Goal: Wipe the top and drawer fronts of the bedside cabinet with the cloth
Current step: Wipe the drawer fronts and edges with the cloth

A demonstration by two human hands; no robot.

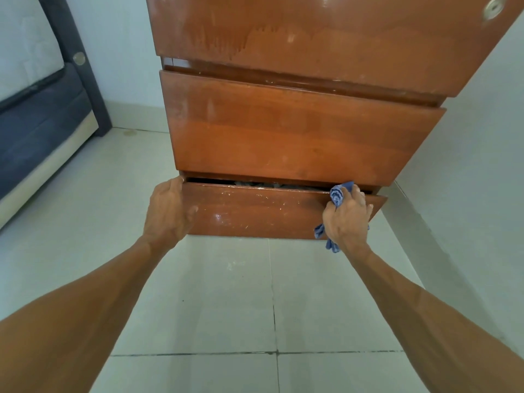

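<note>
Bedside cabinet of glossy reddish-brown wood [297,131] stands on a pale tiled floor [212,293], seen from above and in front. It shows three drawer fronts stacked one over another: the top drawer front [312,38], streaked with pale smears and carrying one round metal fitting [494,7] near its right end, the middle drawer front [297,137], and the bottom drawer front [255,214], flecked with white scuffs. The bottom one stands out a little from the carcass, leaving a dark slot along its upper edge where something grey shows inside.

Two bare hands are well apart, one at each end of the bottom front. The left hand [167,214] grips the left corner, fingers hooked over the top edge and thumb laid on the face. The right hand [348,219] is closed round one blue striped cloth [337,194], bunched against the right end of the upper edge, with a tail hanging below the wrist.

On the right a pale wall [467,165] runs near the cabinet's side. On the left, open floor lies between the cabinet and one dark-framed bed [37,123]. Bare tiles stretch in front.
</note>
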